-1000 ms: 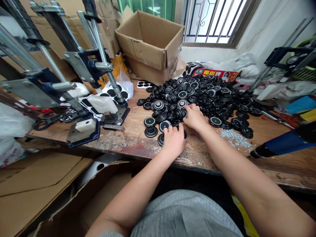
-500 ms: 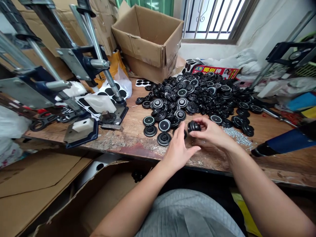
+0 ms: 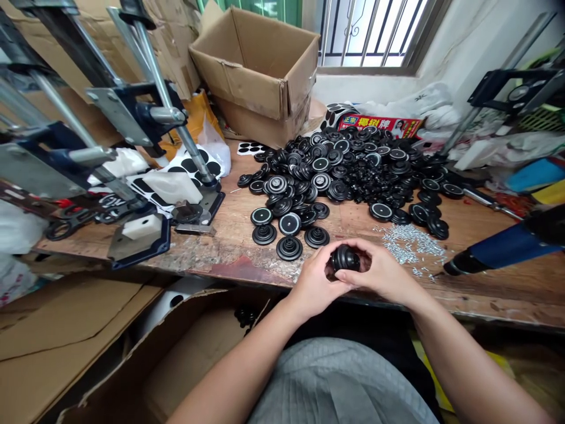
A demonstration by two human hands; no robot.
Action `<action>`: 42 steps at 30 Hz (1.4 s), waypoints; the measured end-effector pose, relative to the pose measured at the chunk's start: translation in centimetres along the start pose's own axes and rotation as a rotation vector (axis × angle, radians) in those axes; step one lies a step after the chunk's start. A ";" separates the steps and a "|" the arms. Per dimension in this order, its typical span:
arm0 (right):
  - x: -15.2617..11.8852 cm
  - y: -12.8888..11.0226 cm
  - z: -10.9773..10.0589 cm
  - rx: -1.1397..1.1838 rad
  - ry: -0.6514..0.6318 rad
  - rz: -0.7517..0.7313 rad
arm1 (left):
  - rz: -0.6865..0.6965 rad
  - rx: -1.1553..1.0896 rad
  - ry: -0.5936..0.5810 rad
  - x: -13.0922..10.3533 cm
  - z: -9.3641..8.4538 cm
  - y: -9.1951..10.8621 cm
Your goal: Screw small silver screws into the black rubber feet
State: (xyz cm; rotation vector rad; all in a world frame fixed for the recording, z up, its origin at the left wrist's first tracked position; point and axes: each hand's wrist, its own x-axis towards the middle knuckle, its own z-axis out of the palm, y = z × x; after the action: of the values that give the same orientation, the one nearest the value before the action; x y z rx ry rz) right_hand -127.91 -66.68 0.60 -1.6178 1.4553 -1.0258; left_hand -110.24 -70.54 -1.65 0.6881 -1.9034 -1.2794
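Observation:
Just above the table's front edge, a black ridged round part is held between my two hands. My left hand curls round its left side, and my right hand grips it from the right with the thumb in front. The fingers behind it are partly hidden. Several black stepped discs, among them one with a raised centre, lie on the wood left of my hands. Behind them spreads a large heap of similar black discs.
Small silvery screws lie scattered right of my hands, beside a blue power screwdriver. Metal presses stand at the left. A cardboard box is at the back; another open carton sits below the table edge.
My right hand has brought the black part down toward the front edge. My left hand, spread open before, has closed round it. A disc formerly behind my left hand is now exposed.

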 end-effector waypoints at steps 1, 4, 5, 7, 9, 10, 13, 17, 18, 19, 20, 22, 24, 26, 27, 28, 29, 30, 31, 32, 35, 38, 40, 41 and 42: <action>0.0 0.0 0.1 0.020 -0.001 0.006 | -0.003 -0.004 0.003 0.0 0.0 0.0; 0.0 -0.2 0.4 0.058 -0.003 0.015 | -0.006 -0.031 0.011 -0.1 0.1 0.0; 0.0 -0.3 0.4 0.057 -0.003 0.017 | -0.005 -0.049 0.013 -0.1 0.1 -0.1; -0.1 -0.4 0.5 0.051 -0.004 0.025 | -0.003 -0.083 0.018 -0.3 0.2 -0.1; -0.2 -0.3 0.5 0.050 -0.016 0.034 | -0.008 -0.108 0.022 -0.5 0.4 -0.1; -0.2 -0.2 0.4 0.041 0.008 0.042 | -0.018 -0.118 0.027 -0.6 0.4 -0.1; 0.0 0.4 -0.1 0.006 0.145 0.059 | -0.076 -0.176 0.054 -1.0 0.7 0.4; 0.4 1.1 -1.0 0.084 0.092 0.044 | -0.139 -0.311 0.101 -1.2 1.0 1.1; 0.5 1.2 -1.1 0.093 0.076 0.041 | -0.159 -0.355 0.104 -1.2 1.0 1.3; 0.6 1.2 -1.2 0.094 0.070 0.042 | -0.183 -0.400 0.104 -1.1 1.0 1.3; 0.7 1.2 -1.3 0.099 0.068 0.047 | -0.207 -0.442 0.104 -1.1 1.0 1.3; 0.7 1.0 -1.3 0.158 0.048 0.072 | -0.247 -0.506 0.108 -1.0 0.9 1.3; 0.6 0.7 -1.3 0.258 0.013 0.107 | -0.280 -0.553 0.115 -1.1 0.7 1.1; 0.4 0.4 -1.3 0.337 -0.013 0.139 | -0.295 -0.584 0.116 -1.3 0.6 0.9; 0.3 0.2 -1.3 0.360 -0.020 0.153 | -0.293 -0.591 0.115 -1.4 0.5 0.9; 0.2 0.1 -1.4 0.376 -0.024 0.166 | -0.290 -0.597 0.115 -1.4 0.4 0.8; 0.0 -0.1 -1.5 0.390 -0.025 0.177 | -0.286 -0.606 0.115 -1.4 0.3 0.7; 0.0 -0.3 -1.6 0.401 -0.023 0.186 | -0.283 -0.620 0.110 -1.4 0.2 0.6; -0.1 -0.5 -1.7 0.409 -0.018 0.192 | -0.282 -0.641 0.103 -1.4 0.1 0.6; -0.1 -0.6 -1.8 0.411 -0.009 0.193 | -0.283 -0.667 0.090 -1.3 0.1 0.6; -0.1 -1.2 -1.8 0.398 0.030 0.185 | -0.283 -0.746 0.044 -1.0 0.1 0.9; 0.1 -1.3 -1.8 0.393 0.040 0.185 | -0.291 -0.817 0.038 -0.8 0.1 1.3; 0.3 -0.9 -2.3 0.368 0.080 0.185 | -0.324 -0.860 0.063 -1.0 -0.2 1.7; 0.4 -0.5 -2.8 0.344 0.153 0.182 | -0.349 -0.879 0.076 -1.2 -0.4 1.8; 0.6 0.1 -3.4 0.321 0.251 0.179 | -0.373 -0.896 0.091 -1.4 -0.7 1.8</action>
State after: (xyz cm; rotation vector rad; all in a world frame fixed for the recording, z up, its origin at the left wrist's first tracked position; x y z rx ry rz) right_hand -131.01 -67.32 2.06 -1.1423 1.4760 -1.3163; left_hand -108.95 -69.19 -0.16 0.5965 -0.9594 -2.0726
